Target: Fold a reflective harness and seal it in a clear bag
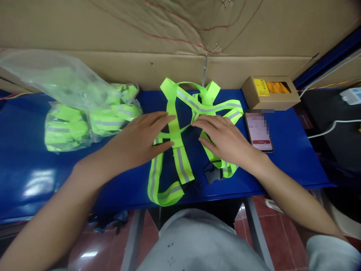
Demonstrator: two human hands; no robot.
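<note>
A neon green reflective strap vest (180,150) with grey stripes lies spread on the blue table (287,158). My left hand (141,139) rests flat on its left straps, fingers stretched out. My right hand (225,141) lies flat on its right straps, fingers spread toward the middle. A black buckle (212,175) of the vest sits near the table's front edge, just below my right hand. The vest's lower loop hangs slightly over that edge.
A clear plastic bag (79,105) with several folded green vests lies at the left. A phone (258,131) lies face up right of the vest, with a small cardboard box (270,94) behind it. Cardboard lines the back wall. White cables run at the far right.
</note>
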